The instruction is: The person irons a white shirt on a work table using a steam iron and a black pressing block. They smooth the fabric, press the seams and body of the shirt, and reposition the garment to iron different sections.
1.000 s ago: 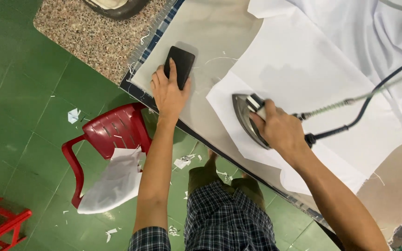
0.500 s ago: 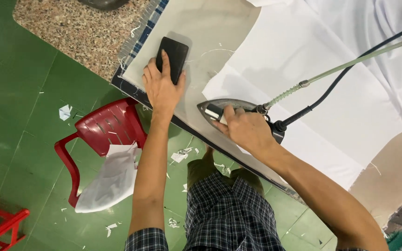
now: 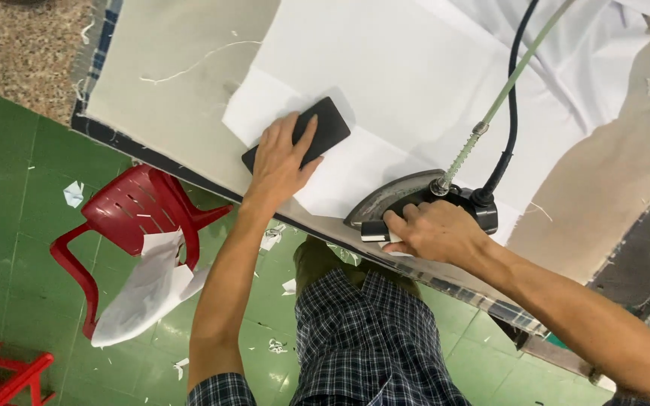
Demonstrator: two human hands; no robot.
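Observation:
My left hand (image 3: pixel 281 160) presses a flat black rectangular block (image 3: pixel 326 128) onto the near corner of a white cloth (image 3: pixel 400 83) spread on the padded ironing table (image 3: pixel 174 98). My right hand (image 3: pixel 432 229) grips the handle of a grey steam iron (image 3: pixel 390 197) that rests at the table's near edge, on the cloth's lower border. A black cord (image 3: pixel 511 98) and a pale green hose (image 3: pixel 505 79) run from the iron's back end up and away across the cloth.
A red plastic chair (image 3: pixel 133 214) with a white cloth piece (image 3: pixel 141 289) draped on it stands on the green tiled floor at the left. A red stool (image 3: pixel 5 376) sits at the bottom left. Paper and cloth scraps litter the floor. A speckled stone top (image 3: pixel 16 45) adjoins the table.
My left hand slid the black block from bare padding onto the white cloth's corner. My right hand drew the iron back to the table's near edge, turning it sideways.

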